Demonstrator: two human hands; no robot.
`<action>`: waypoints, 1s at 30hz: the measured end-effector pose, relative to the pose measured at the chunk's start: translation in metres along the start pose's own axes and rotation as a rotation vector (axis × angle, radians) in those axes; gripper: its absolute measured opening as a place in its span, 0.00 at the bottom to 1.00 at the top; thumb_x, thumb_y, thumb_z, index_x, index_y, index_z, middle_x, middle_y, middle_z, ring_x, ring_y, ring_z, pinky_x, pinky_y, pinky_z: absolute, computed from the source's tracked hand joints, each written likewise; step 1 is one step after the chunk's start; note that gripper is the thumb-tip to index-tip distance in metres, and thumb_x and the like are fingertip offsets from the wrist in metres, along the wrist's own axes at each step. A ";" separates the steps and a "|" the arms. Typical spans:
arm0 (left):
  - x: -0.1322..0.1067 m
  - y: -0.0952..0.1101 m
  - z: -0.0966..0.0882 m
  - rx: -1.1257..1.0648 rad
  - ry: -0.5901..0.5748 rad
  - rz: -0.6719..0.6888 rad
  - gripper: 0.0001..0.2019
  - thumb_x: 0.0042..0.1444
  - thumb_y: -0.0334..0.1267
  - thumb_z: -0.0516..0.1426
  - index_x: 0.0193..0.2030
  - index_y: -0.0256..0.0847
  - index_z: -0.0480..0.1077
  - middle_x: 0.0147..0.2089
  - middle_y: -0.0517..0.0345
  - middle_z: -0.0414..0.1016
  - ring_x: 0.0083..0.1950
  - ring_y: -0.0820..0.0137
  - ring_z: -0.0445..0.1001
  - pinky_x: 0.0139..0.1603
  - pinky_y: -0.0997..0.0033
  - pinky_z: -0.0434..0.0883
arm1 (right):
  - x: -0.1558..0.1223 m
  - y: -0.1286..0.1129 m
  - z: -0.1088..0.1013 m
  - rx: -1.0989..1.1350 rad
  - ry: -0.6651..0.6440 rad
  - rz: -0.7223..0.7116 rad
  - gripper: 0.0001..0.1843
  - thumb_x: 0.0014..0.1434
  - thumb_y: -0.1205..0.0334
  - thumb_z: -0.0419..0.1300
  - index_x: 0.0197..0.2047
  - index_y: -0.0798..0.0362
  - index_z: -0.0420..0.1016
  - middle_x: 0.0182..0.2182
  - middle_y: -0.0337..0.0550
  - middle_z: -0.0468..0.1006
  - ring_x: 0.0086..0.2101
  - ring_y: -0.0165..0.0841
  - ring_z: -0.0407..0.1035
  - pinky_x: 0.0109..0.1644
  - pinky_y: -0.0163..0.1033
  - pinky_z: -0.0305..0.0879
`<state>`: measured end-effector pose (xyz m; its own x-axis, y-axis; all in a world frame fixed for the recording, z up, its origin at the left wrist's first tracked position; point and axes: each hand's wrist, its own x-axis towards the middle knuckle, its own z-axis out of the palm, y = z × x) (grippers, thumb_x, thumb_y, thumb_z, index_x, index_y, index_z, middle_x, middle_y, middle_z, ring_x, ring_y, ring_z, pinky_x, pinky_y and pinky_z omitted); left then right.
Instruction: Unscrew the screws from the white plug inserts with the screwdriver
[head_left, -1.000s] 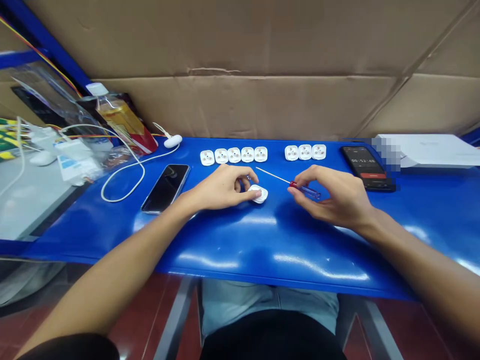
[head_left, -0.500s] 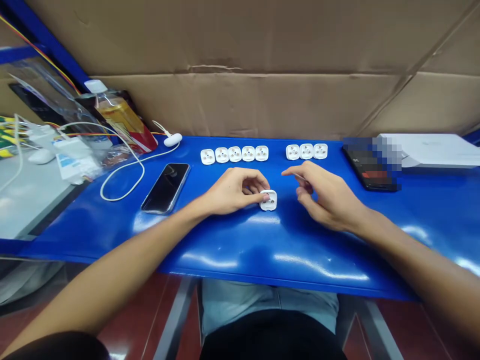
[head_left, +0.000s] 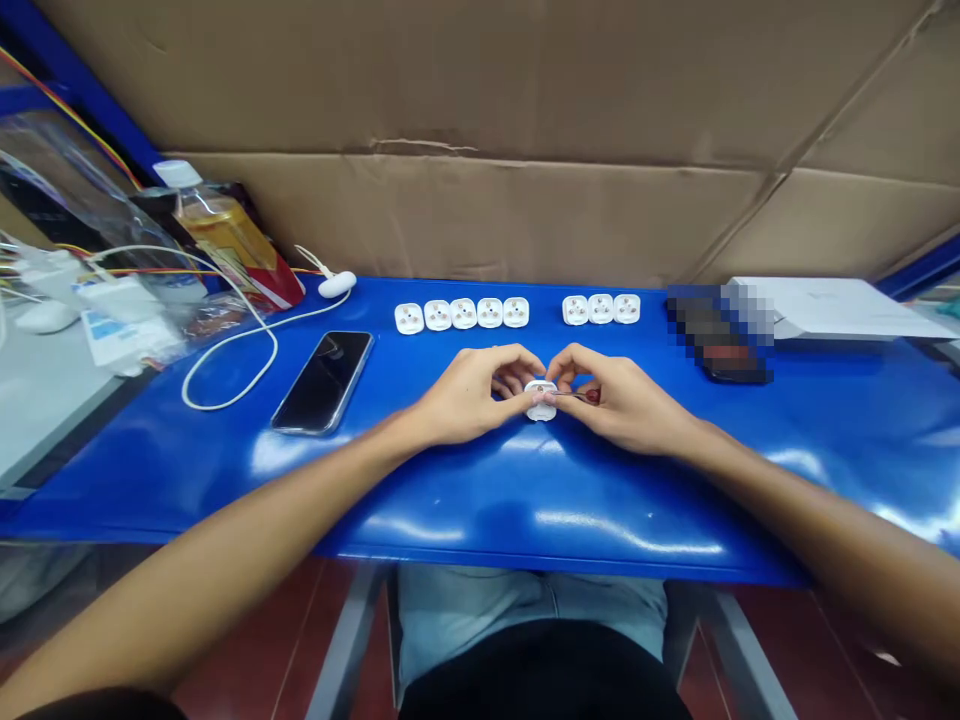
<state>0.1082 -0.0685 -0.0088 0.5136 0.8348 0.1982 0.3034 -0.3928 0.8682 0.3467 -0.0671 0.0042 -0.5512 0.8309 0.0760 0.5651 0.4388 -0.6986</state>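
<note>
Blue workbench (head_left: 480,500) before a cardboard wall. Left hand (head_left: 469,392) and right hand (head_left: 624,402) meet at frame centre, fingers curled closed around one white plug piece (head_left: 540,402) resting on the bench. The right hand also pinches a red-handled screwdriver (head_left: 583,396), tip at the piece. Judged mid-work: eight like pieces lie behind, a row of five (head_left: 463,314) and a row of three (head_left: 600,309). Phone (head_left: 322,382) and cable (head_left: 225,355) lie well left, not in the way.

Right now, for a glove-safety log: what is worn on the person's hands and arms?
Nothing shows on them. The left hand and right hand are ungloved, with no watch or bracelet at either wrist. The left forearm and right forearm are sleeveless. Rings are too small to tell.
</note>
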 end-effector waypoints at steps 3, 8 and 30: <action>0.000 0.001 -0.002 0.026 -0.016 0.020 0.17 0.64 0.42 0.66 0.57 0.40 0.76 0.42 0.56 0.83 0.41 0.68 0.81 0.44 0.68 0.79 | 0.003 0.000 -0.002 0.036 -0.026 0.015 0.18 0.69 0.44 0.62 0.51 0.48 0.75 0.44 0.44 0.85 0.39 0.39 0.78 0.41 0.42 0.70; 0.001 0.004 -0.011 0.158 0.087 0.085 0.19 0.63 0.44 0.66 0.58 0.40 0.75 0.44 0.55 0.79 0.35 0.71 0.77 0.38 0.70 0.75 | 0.021 0.007 -0.016 0.032 -0.067 -0.024 0.15 0.69 0.45 0.62 0.44 0.49 0.78 0.42 0.44 0.85 0.41 0.40 0.78 0.47 0.44 0.71; 0.004 0.007 -0.031 0.273 0.290 0.129 0.16 0.64 0.37 0.63 0.57 0.41 0.77 0.44 0.57 0.75 0.30 0.75 0.61 0.38 0.69 0.65 | 0.105 0.048 -0.064 -0.632 0.098 0.027 0.21 0.68 0.54 0.60 0.58 0.57 0.81 0.41 0.53 0.86 0.37 0.43 0.77 0.42 0.43 0.65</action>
<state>0.0874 -0.0561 0.0117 0.3256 0.8309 0.4512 0.4731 -0.5564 0.6831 0.3547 0.0629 0.0243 -0.4901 0.8587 0.1500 0.8473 0.5097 -0.1494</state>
